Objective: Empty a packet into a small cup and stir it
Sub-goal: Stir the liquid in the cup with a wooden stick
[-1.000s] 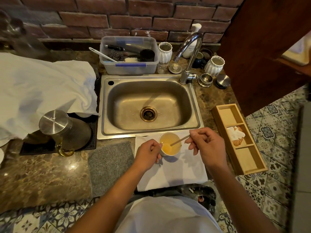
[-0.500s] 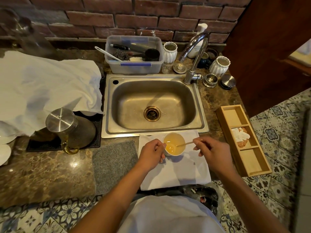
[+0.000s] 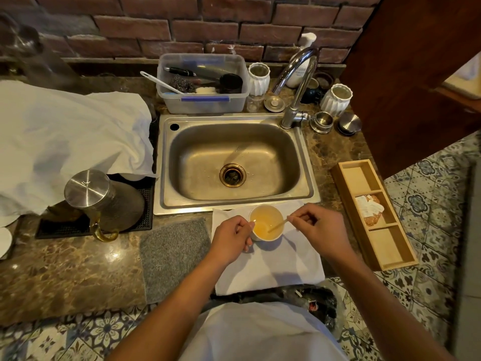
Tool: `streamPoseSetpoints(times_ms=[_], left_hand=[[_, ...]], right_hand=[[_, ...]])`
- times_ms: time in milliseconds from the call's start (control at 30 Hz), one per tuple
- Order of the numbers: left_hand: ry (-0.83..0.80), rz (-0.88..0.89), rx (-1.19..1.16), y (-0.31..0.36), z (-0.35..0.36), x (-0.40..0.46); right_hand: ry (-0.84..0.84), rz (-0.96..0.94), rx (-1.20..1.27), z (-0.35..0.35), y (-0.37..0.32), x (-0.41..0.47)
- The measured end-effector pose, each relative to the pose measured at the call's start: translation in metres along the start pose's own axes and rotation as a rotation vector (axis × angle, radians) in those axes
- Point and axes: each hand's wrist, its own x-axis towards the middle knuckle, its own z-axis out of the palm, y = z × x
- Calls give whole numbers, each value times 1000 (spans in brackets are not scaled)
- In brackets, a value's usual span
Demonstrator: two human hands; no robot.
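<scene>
white small cup (image 3: 265, 237) of amber liquid stands on a white napkin (image 3: 270, 267) at the near edge of the bench (image 3: 78, 269), just near of the sink (image 3: 234, 162). left hand (image 3: 230, 239) curls round the cup's left wall, steadying it. right hand (image 3: 321, 231) pinches the far end of a thin wooden stirrer (image 3: 278, 225); its tip dips in the liquid. judged step: stirring, packet contents apparently already in.

risks: liquid sits close to the rim, so a fast or wide stroke could slop it onto the napkin. the cup is light and the napkin could slide, so a loosened left grip could let it tip toward the bench edge. the stirrer looks thin and may flex or snap if pressed on the bottom.

labels: pump bottle (image 3: 303, 61) behind the tap carries print, too small to read. no other writing legible.
</scene>
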Motion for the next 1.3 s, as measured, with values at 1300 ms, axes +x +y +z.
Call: streamPoseSetpoints(times_ms=[1300], left_hand=[[-22, 8, -10, -6, 2, 7]], right_hand=[[-292, -184, -411, 26, -21, 8]])
